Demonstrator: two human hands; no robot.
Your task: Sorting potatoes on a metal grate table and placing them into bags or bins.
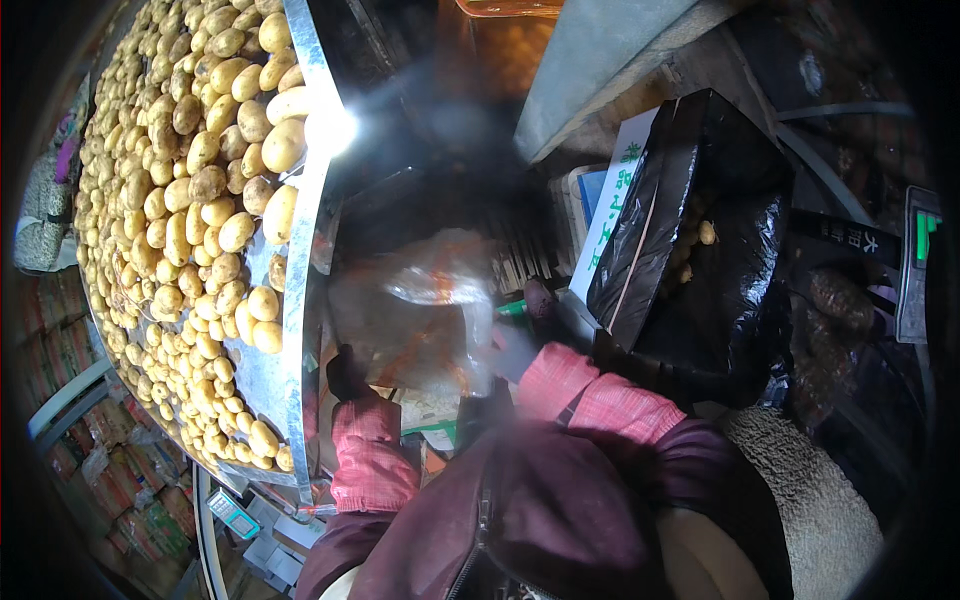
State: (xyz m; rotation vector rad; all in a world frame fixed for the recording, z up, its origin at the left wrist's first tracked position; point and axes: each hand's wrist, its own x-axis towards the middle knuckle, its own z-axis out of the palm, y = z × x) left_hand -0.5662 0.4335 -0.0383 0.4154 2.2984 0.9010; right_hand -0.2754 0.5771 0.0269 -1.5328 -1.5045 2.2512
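Note:
A taped cardboard box, blurred, lies low before me, with clear packing tape across it. My left hand, dark-gloved, is at its left side near the metal table's edge. My right hand, blurred, is at the box's right side; its grip cannot be made out. Potatoes cover the sorting table on the left. To the right, an open box lined with black plastic holds some small potatoes.
The metal rim of the table runs close along my left arm. An orange crate stands at the top. At the far right is a scale display; a textured fleece-like cover lies lower right. Stacked cartons stand lower left.

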